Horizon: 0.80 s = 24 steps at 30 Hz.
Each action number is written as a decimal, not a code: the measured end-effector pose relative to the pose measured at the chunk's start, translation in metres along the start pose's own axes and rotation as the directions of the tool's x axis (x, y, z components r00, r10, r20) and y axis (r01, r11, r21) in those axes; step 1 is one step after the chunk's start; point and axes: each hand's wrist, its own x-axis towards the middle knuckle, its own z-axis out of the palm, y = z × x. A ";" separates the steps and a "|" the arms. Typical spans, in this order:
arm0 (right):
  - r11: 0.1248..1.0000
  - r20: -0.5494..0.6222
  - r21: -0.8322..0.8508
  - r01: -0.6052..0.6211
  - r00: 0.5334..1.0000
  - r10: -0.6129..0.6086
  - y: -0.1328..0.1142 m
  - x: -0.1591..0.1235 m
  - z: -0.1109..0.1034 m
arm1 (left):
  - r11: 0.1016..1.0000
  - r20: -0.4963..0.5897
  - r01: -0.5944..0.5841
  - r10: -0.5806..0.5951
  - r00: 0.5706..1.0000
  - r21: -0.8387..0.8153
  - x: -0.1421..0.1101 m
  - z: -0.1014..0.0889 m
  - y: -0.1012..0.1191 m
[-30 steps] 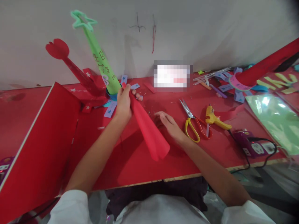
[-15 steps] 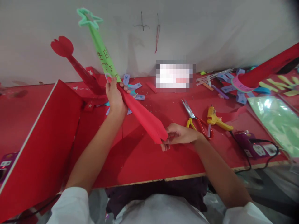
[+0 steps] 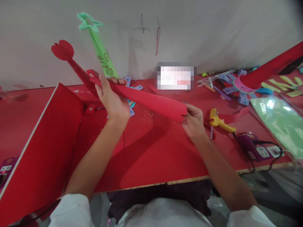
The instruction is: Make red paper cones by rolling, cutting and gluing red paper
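Note:
A long red paper cone (image 3: 151,102) is stretched between my two hands above the red table. My left hand (image 3: 113,97) wraps round its narrow end, thumb on top and fingertips showing behind it. At the wider, notched end, my right hand (image 3: 194,119) pinches the edge of the paper. Just behind my left hand stand a green paper tube (image 3: 101,53) with a star-shaped top and brown writing, and a red paper piece (image 3: 80,69) with a rounded, notched head. Scissors lie partly hidden beneath my right hand.
A yellow glue gun (image 3: 220,121) lies at the right, near a purple power socket (image 3: 255,146) with a black cord. A red board (image 3: 47,135) stands at the left. Farther right are a green plastic-covered sheet (image 3: 279,119), a pink-ringed red tube (image 3: 270,67) and paper strips.
The cone has swung from a steep slant to nearly level. My right hand has moved up and right with its wide end, now covering much of the scissors. My left hand shifted slightly left.

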 end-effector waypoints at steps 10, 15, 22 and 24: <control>0.994 0.075 0.086 -0.062 0.996 0.056 0.006 -0.015 0.013 | 0.997 0.060 0.038 -0.042 0.997 0.066 -0.005 -0.004 0.002; 0.994 0.038 0.058 -0.091 0.995 0.089 0.004 -0.016 0.013 | 0.988 0.067 0.075 -0.085 0.994 0.136 -0.004 -0.006 0.003; 0.976 0.120 -0.082 -0.202 0.970 0.210 0.008 -0.018 0.004 | 0.997 0.091 0.065 -0.069 0.993 0.036 -0.004 -0.006 0.002; 0.971 0.159 -0.136 -0.199 0.963 0.219 0.006 -0.019 0.004 | 0.998 0.103 0.056 -0.059 0.993 0.028 -0.004 -0.007 0.002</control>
